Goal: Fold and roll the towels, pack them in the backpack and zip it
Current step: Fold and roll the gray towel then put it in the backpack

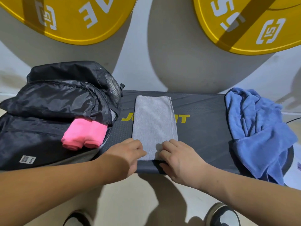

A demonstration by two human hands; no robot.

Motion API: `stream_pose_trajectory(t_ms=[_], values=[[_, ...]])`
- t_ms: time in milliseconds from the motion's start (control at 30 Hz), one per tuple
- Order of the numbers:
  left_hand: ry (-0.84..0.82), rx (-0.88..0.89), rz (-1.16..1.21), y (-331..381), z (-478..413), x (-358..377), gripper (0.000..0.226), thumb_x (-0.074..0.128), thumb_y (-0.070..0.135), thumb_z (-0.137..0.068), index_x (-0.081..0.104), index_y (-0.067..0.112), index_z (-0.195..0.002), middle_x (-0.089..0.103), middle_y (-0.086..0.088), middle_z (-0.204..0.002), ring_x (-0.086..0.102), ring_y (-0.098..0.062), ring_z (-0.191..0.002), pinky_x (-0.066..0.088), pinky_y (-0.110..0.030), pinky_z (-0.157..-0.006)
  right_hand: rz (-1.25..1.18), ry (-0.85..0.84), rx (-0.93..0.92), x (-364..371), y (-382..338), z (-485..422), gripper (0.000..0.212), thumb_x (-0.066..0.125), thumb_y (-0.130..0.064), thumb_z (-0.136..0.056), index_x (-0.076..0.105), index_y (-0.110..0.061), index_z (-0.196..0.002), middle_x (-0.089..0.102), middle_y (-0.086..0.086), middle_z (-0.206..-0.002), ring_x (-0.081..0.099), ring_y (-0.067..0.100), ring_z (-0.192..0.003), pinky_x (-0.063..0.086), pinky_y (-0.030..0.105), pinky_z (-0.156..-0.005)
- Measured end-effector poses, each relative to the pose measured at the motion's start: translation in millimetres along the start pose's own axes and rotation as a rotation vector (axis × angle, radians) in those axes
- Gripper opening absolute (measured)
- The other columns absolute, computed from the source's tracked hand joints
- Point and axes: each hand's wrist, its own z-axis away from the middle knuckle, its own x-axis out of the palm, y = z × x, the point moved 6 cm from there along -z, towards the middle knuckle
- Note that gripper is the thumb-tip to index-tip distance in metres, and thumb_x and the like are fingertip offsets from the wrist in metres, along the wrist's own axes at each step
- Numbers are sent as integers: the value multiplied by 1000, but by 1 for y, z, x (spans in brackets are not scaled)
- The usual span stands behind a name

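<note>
Fingers [138, 144] of the left hand [128, 154]: curled narrow over the near left corner of the grey towel [154, 121], the thumb laid on the cloth, pinching its near edge.
Fingers [169, 144] of the right hand [177, 159]: bent at the knuckles and set close together on the near right corner of the same towel, the thumb at its edge, gripping the cloth; a small gap of towel shows between the two hands.
Grey towel: folded into a long narrow strip, lying flat and running straight away from the fingertips across the bench [203, 115], covering the middle of its yellow lettering.
Backpack [53, 95]: black, lying on its side well to the left of the left fingers, its main compartment gaping open towards them.
Pink rolls [84, 134]: two rolled towels side by side in the backpack's mouth, their ends sticking out just left of the left hand.
Blue towel [257, 128]: crumpled in a heap well to the right of the right fingers, draped over the bench's end.
Weight plates [73, 18]: two yellow discs with white markings, far beyond the fingertips against a pale wall.
Shoes [223, 214]: dark with pale tops, on the floor below the wrists.
</note>
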Motion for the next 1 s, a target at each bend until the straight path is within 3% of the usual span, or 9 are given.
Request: stream_pose_trajectory(t_ms=[167, 300, 400, 533, 600, 700, 767, 867, 1000], values=[[18, -48, 60, -6, -3, -2, 29, 50, 30, -88, 65, 25, -112, 53, 9, -104, 51, -14, -94, 55, -40, -66, -13, 42, -9, 3, 20, 5, 19, 53, -32, -98, 68, -20, -99, 54, 3, -96, 49, 28, -83, 44, 42, -68], [-4, -68, 55, -4, -2, -1, 26, 49, 37, -94, 62, 27, -115, 53, 8, -106, 51, -16, -95, 55, -38, -73, -8, 26, 15, 11, 20, 3, 7, 61, -24, -94, 67, -21, -95, 51, 0, -91, 46, 25, -79, 44, 40, -64], [42, -213, 210, -13, -10, -7, 22, 55, 28, -91, 71, 25, -107, 62, 10, -98, 59, -12, -89, 50, -30, -78, -255, 46, 277, 11, 30, 0, 11, 62, -23, -87, 72, -22, -91, 55, -2, -85, 53, 25, -79, 50, 40, -68], [113, -585, 535, -38, -16, -9, 9, 74, 16, -84, 72, 24, -88, 63, 11, -73, 56, 1, -61, 48, -16, -66, -667, 24, 736, 13, 58, -1, 15, 62, -19, -88, 66, -24, -74, 69, -13, -80, 64, 14, -81, 55, 37, -83], [138, -721, 684, -44, -16, -5, 9, 79, 10, -82, 72, 17, -83, 63, 2, -69, 53, -5, -56, 47, -16, -61, -695, -15, 764, 11, 66, -6, 21, 63, -23, -88, 62, -30, -69, 71, -14, -80, 65, 12, -81, 57, 37, -83], [160, -809, 799, -49, -15, -6, 8, 82, 10, -80, 75, 12, -76, 64, -2, -66, 54, -11, -58, 48, -20, -59, -512, -88, 660, 12, 66, -13, 20, 62, -33, -92, 57, -31, -72, 69, -6, -91, 64, 21, -87, 55, 38, -75], [148, -758, 697, -52, -17, -10, 9, 82, 15, -80, 76, 16, -73, 69, 2, -68, 57, -8, -57, 50, -22, -63, -109, 26, 430, 1, 56, -20, 11, 69, -23, -87, 58, -26, -85, 60, 0, -90, 60, 27, -80, 42, 32, -60], [157, -467, 368, -43, -26, -20, 8, 75, 20, -83, 72, 22, -76, 61, 7, -78, 56, -6, -66, 48, -29, -67, 205, 89, 36, -3, 31, -21, 29, 56, -8, -68, 55, -20, -95, 54, 4, -85, 54, 27, -68, 33, 33, -56], [108, -37, -105, -15, -27, -20, 9, 56, 16, -82, 64, 20, -81, 52, 1, -79, 53, -22, -74, 52, -39, -52, 191, 77, -83, -1, 19, -10, 17, 51, -20, -77, 62, -17, -90, 54, 6, -86, 49, 28, -68, 33, 35, -59]])
